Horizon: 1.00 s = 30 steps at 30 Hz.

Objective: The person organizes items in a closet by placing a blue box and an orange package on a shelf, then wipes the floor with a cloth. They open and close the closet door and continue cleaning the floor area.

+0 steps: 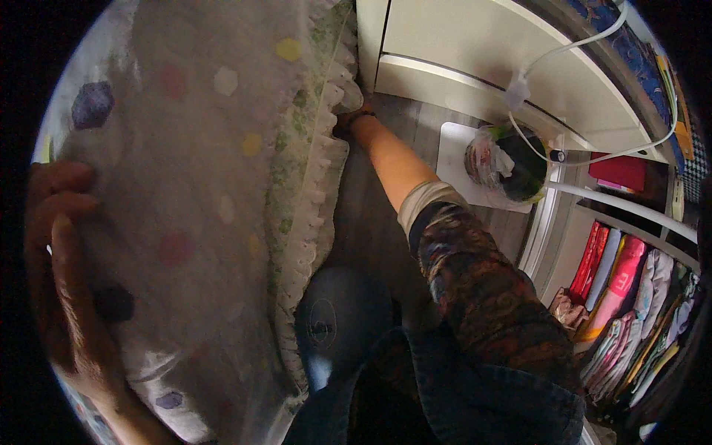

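A pale fabric sheet (211,183) printed with coloured hexagons fills the left side. Along its right side runs a green-and-white ruffled border (311,167) that hangs beside the floor. My left hand (75,267) is at the far left over the sheet, its fingers bent; whether they pinch any cloth is not clear. My right arm reaches forward to the ruffle, and my right hand (347,119) is dark and partly hidden at its edge, so its fingers cannot be made out. My knee touches or nearly touches the ruffle's near part.
Ahead on the right stands a white cabinet (445,55) with a white cable (589,164) hanging before it. A lined waste bin (525,172) stands by a white board (453,150) on the wood-look floor (361,222). Folded clothes (617,278) fill a shelf at right.
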Motion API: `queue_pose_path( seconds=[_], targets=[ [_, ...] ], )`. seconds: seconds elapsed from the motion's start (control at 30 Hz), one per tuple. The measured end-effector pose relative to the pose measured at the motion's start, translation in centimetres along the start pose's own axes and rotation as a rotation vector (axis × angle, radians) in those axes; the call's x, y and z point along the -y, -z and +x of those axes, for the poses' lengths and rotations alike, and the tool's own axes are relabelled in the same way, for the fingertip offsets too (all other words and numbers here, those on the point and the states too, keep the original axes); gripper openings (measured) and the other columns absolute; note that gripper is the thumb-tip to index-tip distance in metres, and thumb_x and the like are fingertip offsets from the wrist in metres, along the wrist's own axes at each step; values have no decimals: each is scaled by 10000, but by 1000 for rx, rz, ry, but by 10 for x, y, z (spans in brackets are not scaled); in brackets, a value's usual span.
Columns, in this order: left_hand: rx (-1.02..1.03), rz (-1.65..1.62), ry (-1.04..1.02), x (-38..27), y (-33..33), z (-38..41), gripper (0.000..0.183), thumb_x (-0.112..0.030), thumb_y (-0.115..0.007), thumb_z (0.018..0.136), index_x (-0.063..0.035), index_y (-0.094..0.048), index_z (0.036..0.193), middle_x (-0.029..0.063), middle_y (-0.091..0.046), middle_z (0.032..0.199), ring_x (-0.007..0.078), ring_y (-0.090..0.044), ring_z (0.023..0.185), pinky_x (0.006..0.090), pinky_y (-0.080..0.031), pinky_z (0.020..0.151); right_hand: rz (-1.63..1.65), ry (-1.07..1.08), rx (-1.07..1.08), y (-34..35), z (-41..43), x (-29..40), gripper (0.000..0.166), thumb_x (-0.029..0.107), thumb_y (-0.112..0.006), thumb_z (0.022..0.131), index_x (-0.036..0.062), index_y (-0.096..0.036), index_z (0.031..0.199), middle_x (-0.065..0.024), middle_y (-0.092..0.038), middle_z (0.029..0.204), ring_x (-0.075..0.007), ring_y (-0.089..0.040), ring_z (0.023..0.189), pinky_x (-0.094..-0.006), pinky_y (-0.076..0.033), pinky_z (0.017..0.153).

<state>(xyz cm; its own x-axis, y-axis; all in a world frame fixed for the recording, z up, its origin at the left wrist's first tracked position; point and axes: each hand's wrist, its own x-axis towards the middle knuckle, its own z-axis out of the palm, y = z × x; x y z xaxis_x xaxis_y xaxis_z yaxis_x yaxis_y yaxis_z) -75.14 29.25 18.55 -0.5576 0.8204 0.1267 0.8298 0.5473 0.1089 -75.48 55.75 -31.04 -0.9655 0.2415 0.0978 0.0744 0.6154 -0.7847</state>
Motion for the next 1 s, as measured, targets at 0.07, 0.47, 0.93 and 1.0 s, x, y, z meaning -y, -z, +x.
queue_pose_path(
  seconds=[0.07, 0.47, 0.93, 1.0],
  targets=[
    [2, 40, -16, -6, 3, 1, 180, -99, -385, 887, -8, -534, 934, 152, -521, 1064, 262, -472, 1061, 356, -301, 980, -220, -77, 188, -10, -2, 22, 589, 336, -560, 795, 159, -367, 1322, -131, -387, 1329, -303, -304, 1263, -378, -326, 999],
    [-94, -18, -194, -14, -10, 22, 92, -51, -493, 817, 6, -565, 823, 137, -572, 932, 250, -511, 957, 350, -337, 912, -537, 0, 198, 29, -75, 49, 427, 300, -548, 769, 123, -553, 1157, -147, -556, 1143, -312, -529, 1031, -442, -412, 868],
    [21, -124, -48, -17, 6, 13, 182, -153, -492, 860, 6, -580, 853, 153, -593, 912, 307, -499, 985, 420, -341, 930, -574, 146, 271, -24, -232, 105, 516, 296, -569, 731, 119, -501, 1212, -134, -429, 1248, -419, -338, 1173, -531, -309, 952],
    [12, -119, -124, -15, 6, 18, 189, -162, -493, 863, 5, -581, 850, 149, -597, 901, 313, -500, 981, 426, -342, 930, -585, 258, 194, -25, -289, 92, 420, 255, -562, 737, 107, -551, 1130, -102, -485, 1170, -393, -406, 1108, -518, -351, 908]
  ],
)
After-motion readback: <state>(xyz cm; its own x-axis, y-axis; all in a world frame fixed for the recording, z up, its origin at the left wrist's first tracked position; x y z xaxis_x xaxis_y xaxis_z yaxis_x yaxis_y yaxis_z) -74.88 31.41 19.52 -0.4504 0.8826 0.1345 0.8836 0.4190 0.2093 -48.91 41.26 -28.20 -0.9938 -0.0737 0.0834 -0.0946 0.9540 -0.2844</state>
